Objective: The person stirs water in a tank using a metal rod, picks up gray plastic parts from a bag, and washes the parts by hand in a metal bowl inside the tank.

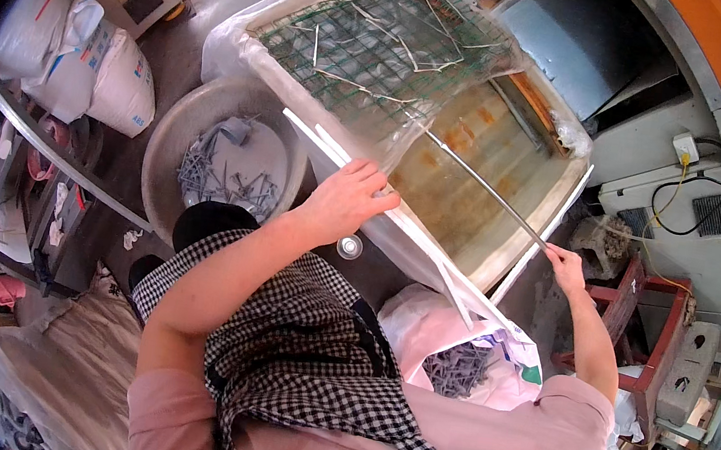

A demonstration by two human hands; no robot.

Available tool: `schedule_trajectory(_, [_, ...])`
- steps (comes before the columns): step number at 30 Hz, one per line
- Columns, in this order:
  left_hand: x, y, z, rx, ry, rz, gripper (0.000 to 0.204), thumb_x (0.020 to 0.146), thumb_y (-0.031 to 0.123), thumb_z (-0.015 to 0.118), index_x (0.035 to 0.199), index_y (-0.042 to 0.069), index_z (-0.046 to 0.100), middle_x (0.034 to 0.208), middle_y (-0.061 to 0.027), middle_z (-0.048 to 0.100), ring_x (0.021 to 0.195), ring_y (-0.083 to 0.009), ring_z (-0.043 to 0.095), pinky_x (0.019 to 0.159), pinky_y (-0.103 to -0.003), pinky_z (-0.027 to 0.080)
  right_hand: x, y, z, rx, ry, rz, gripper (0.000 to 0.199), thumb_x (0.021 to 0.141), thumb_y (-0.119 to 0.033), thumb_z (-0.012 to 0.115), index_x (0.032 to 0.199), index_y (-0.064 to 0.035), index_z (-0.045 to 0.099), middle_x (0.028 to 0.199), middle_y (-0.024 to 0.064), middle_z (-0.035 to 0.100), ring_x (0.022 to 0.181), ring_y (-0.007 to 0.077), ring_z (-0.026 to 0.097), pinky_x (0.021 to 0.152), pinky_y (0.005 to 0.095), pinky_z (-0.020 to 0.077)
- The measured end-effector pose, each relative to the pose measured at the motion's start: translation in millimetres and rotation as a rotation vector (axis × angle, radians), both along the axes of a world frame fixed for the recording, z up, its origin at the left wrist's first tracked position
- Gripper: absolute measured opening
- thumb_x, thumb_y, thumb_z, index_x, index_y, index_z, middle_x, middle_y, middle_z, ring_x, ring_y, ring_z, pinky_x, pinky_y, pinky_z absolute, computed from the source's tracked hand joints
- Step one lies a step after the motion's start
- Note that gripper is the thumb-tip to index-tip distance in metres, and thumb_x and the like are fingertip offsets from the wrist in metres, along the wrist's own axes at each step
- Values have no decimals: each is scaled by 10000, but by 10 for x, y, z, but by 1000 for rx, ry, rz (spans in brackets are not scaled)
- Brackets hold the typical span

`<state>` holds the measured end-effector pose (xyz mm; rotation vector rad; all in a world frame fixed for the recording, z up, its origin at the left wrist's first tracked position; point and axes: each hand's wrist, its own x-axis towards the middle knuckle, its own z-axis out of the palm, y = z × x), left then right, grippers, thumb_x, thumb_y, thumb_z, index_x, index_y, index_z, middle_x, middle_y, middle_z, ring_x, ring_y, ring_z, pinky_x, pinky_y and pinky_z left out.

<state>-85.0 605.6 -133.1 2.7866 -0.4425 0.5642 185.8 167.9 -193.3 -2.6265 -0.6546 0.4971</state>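
Hands at work over a plastic-lined trough [565, 193] of rusty-brown liquid. Left hand [348, 198] laid on the near rim, fingers curled over a bundle of thin white rods [414, 232] running along that rim; hard to tell how tightly closed. Right hand [566, 265] at the trough's right corner, closed in a pinch round the near end of a long thin metal rod [484, 185]. Rod stretched up and left from that pinch, slanting across the liquid, far end reaching under a sheet of green wire mesh [385, 37]. Mesh spread over the far half of the trough, short pale strips scattered on top of it.

Round grey basin [174, 132] just left of the trough, holding a heap of grey nails [225, 178]. Small round cap [349, 246] close below the left hand. White bag [430, 321] near the body, between the two forearms, open at the top, more grey nails [460, 366] inside. White sacks [103, 68] stacked well off to the left. Red metal stand [644, 321] beside the right forearm. Checked apron and pink sleeves seen at the lower edge.
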Motion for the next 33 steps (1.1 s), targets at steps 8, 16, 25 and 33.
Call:
schedule_trajectory(8, [-60, 14, -13, -25, -44, -4, 232, 669, 62, 564, 897, 103, 551, 809, -65, 488, 875, -252, 510, 876, -364, 396, 140, 1154, -364, 39, -10, -9, 314, 848, -303, 575, 1051, -69, 633, 942, 191, 635, 898, 318, 615, 783, 346, 466])
schedule_trajectory(16, [133, -142, 49, -6, 4, -24, 233, 707, 105, 572, 939, 102, 546, 822, -68, 475, 921, -269, 493, 967, -393, 343, 255, 617, -810, -22, -126, 304, 374, 882, -265, 519, 1188, -50, 536, 997, 193, 621, 864, 297, 624, 763, 354, 488])
schedule_trajectory(25, [-18, -5, 201, 69, 5, 156, 773, 615, 168, 737, 1306, 124, 393, 1212, -157, 431, 1252, -299, 337, 1069, -509, 177, -409, 557, -802, -438, 444, 424, 493, 867, -148, 552, 1325, -76, 383, 686, 110, 556, 484, 188, 531, 492, 316, 472])
schedule_trajectory(33, [-780, 991, 125, -82, 39, 461, 842, 592, 258, 770, 1322, 124, 372, 1217, -135, 440, 1243, -307, 344, 1049, -501, 210, -231, 712, -1196, -681, 500, 721, 435, 794, -243, 603, 1207, -125, 537, 981, 161, 627, 911, 316, 583, 817, 384, 458])
